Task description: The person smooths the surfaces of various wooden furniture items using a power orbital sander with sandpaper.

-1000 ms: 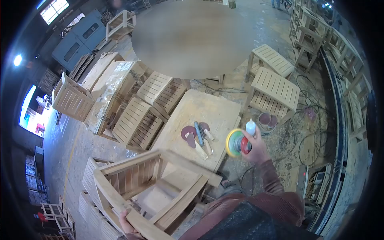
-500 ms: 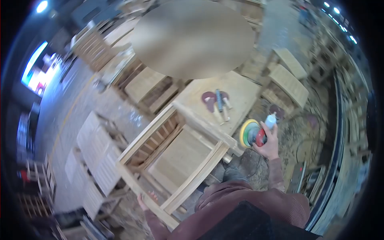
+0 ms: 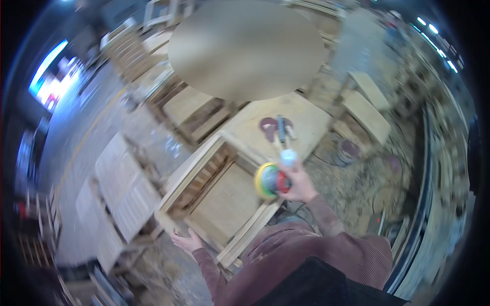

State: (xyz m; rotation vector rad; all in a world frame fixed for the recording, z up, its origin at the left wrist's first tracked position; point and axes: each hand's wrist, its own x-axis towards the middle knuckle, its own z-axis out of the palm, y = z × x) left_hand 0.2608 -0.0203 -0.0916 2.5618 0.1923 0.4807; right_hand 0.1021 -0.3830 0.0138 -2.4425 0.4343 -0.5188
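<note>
My right hand [image 3: 300, 184] is wrapped round an orbital sander [image 3: 270, 181] with a yellow and green pad, a red part and a pale blue end. The sander is over the right end of a wooden chair frame [image 3: 240, 244], its pad turned to the left. This frame has slats along one inner side and a flat panel inside. At its lower left corner my left hand [image 3: 188, 240] has its thumb and fingers apart, right by the rail. Behind the frame, a wooden worktable [image 3: 309, 115] carries dark red sanding discs [image 3: 267, 127] and a blue-handled tool [image 3: 280, 128].
Slatted wooden pieces [image 3: 115, 168] stand on the floor at the left. More wooden furniture parts [image 3: 365, 112] are at the right, near a round bucket [image 3: 348, 152]. A blurred oval hides the top middle. Long boards [image 3: 434, 204] line the right side.
My right hand has brought the sander leftwards, from beside the frame to over its right end. My left hand has come off the lower rail to the corner, and the frame has turned slightly.
</note>
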